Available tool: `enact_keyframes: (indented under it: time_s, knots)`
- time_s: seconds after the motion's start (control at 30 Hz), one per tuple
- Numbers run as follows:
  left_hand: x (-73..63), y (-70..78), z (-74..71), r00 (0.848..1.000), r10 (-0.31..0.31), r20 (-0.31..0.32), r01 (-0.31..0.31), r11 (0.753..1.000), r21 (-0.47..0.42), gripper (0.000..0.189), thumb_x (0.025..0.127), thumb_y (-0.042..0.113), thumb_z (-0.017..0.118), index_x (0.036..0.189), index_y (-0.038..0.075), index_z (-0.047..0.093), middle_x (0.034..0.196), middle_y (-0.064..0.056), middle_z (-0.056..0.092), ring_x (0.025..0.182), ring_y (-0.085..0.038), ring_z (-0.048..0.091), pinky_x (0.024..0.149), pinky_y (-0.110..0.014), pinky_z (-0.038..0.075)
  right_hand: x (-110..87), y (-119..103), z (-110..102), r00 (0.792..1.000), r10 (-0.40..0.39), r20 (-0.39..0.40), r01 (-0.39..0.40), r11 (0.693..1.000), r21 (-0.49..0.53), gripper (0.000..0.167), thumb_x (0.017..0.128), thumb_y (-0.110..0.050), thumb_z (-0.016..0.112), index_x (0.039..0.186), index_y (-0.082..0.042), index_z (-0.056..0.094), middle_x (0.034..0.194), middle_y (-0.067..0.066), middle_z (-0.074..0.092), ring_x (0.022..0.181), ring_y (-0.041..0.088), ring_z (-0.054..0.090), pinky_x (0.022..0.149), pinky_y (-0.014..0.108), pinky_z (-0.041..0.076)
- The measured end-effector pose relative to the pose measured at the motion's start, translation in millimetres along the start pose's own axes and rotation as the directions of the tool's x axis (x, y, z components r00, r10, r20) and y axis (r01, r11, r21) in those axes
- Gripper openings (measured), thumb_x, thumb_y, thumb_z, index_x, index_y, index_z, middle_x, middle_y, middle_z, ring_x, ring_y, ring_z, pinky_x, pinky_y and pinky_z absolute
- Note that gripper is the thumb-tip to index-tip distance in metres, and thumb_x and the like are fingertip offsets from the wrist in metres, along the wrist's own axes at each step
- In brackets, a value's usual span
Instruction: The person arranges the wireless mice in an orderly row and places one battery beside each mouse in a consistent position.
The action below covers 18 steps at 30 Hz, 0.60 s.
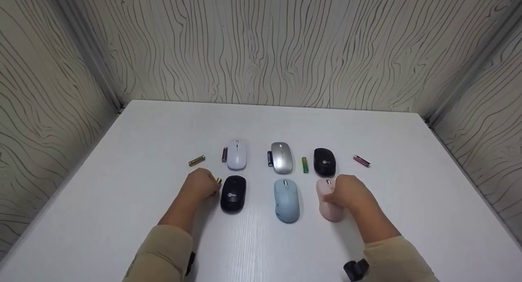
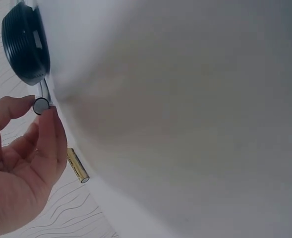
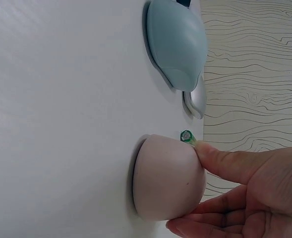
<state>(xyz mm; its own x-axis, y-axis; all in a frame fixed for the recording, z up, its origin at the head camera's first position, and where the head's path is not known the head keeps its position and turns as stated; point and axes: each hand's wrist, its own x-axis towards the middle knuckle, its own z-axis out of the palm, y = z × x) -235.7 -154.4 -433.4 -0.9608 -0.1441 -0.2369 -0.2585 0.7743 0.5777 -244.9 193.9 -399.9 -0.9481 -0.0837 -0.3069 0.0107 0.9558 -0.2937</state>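
Note:
My left hand (image 1: 200,185) pinches a battery (image 2: 40,106) between thumb and fingertips; its round end faces the left wrist camera. Just to the right of that hand lies a black mouse (image 1: 233,194) on the white table. Beyond the same hand rests a gold battery (image 1: 197,160), also seen in the left wrist view. My right hand (image 1: 350,194) holds a pink mouse (image 3: 168,178) by its sides, thumb on one side and fingers on the other. The mouse sits on the tabletop, partly covered by the hand in the head view.
A light blue mouse (image 1: 286,201) lies between the hands. Behind stand a white mouse (image 1: 237,155), a silver mouse (image 1: 282,157) and a second black mouse (image 1: 324,162). Batteries lie around them: a green battery (image 1: 305,165), a dark battery (image 1: 269,159), a brown battery (image 1: 224,155) and a pinkish battery (image 1: 361,161).

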Motion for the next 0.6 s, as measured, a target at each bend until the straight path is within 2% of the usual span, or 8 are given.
enact_keyframes:
  time_s: [0.2,0.43,0.6]
  knots:
    - [-2.1,-1.2,6.7,1.000,-0.016,0.009,0.016,1.000,-0.009,0.011,0.074,0.012,0.063,0.066,0.004,0.061,0.055,-0.001,0.057,0.053,-0.015,0.050,0.051,-0.025,0.041,-0.6,0.3,1.0,1.000,0.003,-0.002,-0.003,1.000,-0.014,0.046,0.077,-0.030,0.071,0.098,0.010,0.060,0.077,0.010,0.059,0.070,0.022,0.052,0.063,0.037,0.045]
    - [-3.8,0.7,7.7,0.998,-0.060,0.029,0.060,0.998,-0.027,0.009,0.073,0.012,0.064,0.069,0.004,0.061,0.062,-0.004,0.058,0.057,-0.017,0.051,0.052,-0.026,0.043,1.1,0.4,2.6,1.000,0.019,0.011,-0.018,1.000,-0.009,0.048,0.077,-0.030,0.070,0.103,0.009,0.059,0.079,0.010,0.060,0.072,0.022,0.052,0.064,0.037,0.044]
    - [-4.5,0.5,7.8,0.998,-0.048,0.043,0.049,0.998,-0.032,0.009,0.072,0.010,0.065,0.072,0.002,0.062,0.063,-0.005,0.059,0.058,-0.018,0.052,0.054,-0.027,0.044,1.0,-0.6,2.0,1.000,0.011,0.012,-0.011,1.000,-0.009,0.044,0.078,-0.029,0.070,0.098,0.008,0.060,0.076,0.008,0.058,0.070,0.021,0.052,0.062,0.035,0.043]
